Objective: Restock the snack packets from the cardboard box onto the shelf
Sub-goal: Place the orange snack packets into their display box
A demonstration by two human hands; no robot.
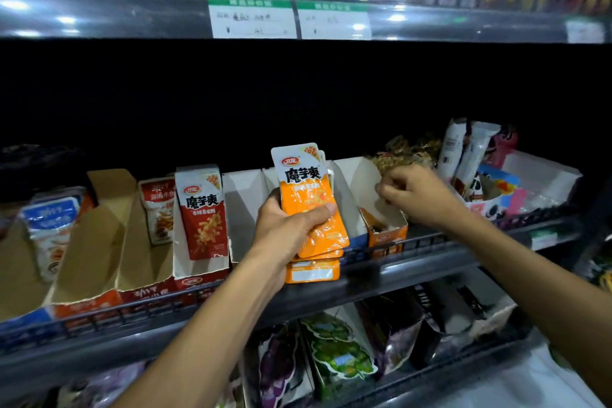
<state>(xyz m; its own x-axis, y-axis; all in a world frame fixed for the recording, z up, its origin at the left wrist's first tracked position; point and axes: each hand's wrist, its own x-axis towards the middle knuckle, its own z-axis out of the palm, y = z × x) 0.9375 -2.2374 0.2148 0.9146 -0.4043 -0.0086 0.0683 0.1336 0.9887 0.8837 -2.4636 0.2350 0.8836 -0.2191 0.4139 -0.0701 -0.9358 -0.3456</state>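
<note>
**Both arms reach forward, hands raised**

The left hand (287, 225) is upright, its fingers and thumb curled in a firm grip. The right hand (418, 196) stretches farther forward, palm down, with its fingers curled under and its fingertips pinched together.

Two bare forearms, no sleeves in view; left hand (287, 228), right hand (418, 196)

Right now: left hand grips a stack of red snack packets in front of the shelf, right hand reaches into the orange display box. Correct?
Not quite. The head view shows the left hand gripping orange snack packets, not red; the red packet stands in its own box further left. The rest holds: the right hand reaches into the orange display box on the shelf.
</note>
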